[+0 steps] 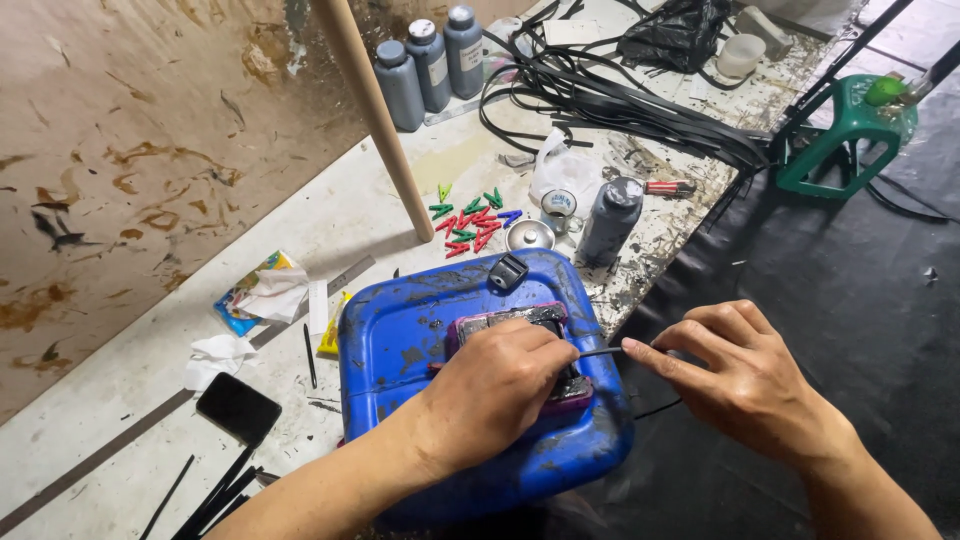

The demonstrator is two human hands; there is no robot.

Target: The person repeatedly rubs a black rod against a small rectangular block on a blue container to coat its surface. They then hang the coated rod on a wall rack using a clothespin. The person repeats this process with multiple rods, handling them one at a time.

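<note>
From the head camera, the left hand [495,385] presses down, fingers curled, on a small pink-edged black block [520,345] lying atop the blue plastic canister [400,345] on the desk [330,215]. The right hand [745,375] pinches a thin black strip [598,351] running into the block. A hard pull could snap the strip or drag the block off the canister's smooth top.

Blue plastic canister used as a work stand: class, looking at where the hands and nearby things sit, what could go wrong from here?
1. The left hand presses a small pink-edged block on the blue canister; its rounded top may let the block slide.
2. The right hand pulls a thin black strip; it could slip free.
3. The grey bottle nearby could tip.
</note>
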